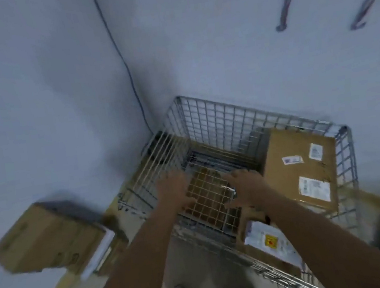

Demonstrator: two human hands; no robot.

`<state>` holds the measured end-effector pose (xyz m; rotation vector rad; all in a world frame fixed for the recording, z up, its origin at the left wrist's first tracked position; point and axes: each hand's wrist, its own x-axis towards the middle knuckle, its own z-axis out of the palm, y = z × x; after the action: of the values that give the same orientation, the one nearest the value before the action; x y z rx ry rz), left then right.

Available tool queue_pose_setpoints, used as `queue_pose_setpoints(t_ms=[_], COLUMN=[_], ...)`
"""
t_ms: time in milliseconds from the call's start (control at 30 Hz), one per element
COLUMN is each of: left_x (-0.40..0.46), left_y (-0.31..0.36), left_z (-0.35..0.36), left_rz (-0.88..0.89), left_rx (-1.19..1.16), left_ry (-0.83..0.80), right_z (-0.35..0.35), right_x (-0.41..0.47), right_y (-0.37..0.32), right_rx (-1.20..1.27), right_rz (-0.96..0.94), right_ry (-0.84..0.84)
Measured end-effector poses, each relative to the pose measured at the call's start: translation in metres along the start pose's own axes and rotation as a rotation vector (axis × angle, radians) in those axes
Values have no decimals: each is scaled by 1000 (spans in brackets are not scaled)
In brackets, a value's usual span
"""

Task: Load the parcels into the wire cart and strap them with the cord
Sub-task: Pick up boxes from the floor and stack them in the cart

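Wire cart (216, 116): grey mesh basket standing in the corner of the room, directly ahead of and below both hands; its near rim runs under the forearms.
Left hand (174, 189): reaching down into the cart, fingers spread and pointing forward, resting against the mesh on the cart's left side; blurred, so whether it grips the wire cannot be told.
Right hand (246, 188): reaching down into the cart just right of the left hand, fingers curled downward; too blurred to tell if it grasps anything.
Wire panel (212, 201): pale grid lying between the two hands, low inside the cart, with something brown showing through it.
Large box (299, 168): brown cardboard with white labels on top, inside the cart, just right of the right hand, against the cart's right wall.
Small box (267, 242): cardboard with a white label and a yellow sticker, in the cart under the right forearm, nearer the person than the large box.
Loose box (46, 237): brown cardboard, outside the cart, on the floor well to the left of the left hand.
Cords (286, 0): two hooked cords hanging on the wall, far above and right of the hands.
Cable (122, 63): thin dark line running down the wall corner toward the cart, above the left hand.
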<state>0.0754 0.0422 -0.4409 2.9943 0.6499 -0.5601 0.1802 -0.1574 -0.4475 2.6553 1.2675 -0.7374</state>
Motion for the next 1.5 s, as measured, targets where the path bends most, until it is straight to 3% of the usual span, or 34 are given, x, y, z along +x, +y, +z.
queue_pose_setpoints(t_ms=[133,267,500,667,967,1267,1500], left_x=[-55,-120,-262,-337,-311,-209,-123], left_y=[-100,-209,-398,-502,-566,-608,-621], left_z=[-29,-23,43,82,110,150,198], left_rz=[-140,-302,-571,-695,-684,-690,-687], left_rx=[-110,-186,-305,-270,-356,-406,-366], left_ry=[167,236,209,188,139,-44,-102], right_z=[-69,-101,-90,-72,-67,-47,-3], right_x=[20,37,55,73,136,279,364], right_y=[-96,-210,-441,-548,-629,-670,-684], right_rx=[-151,-233,-287,-311,-408,-542,-644], right_rz=[-108,-210,-405,-444,-513,-598,-824], right_ry=[66,95,60,24,-2,-139,-126])
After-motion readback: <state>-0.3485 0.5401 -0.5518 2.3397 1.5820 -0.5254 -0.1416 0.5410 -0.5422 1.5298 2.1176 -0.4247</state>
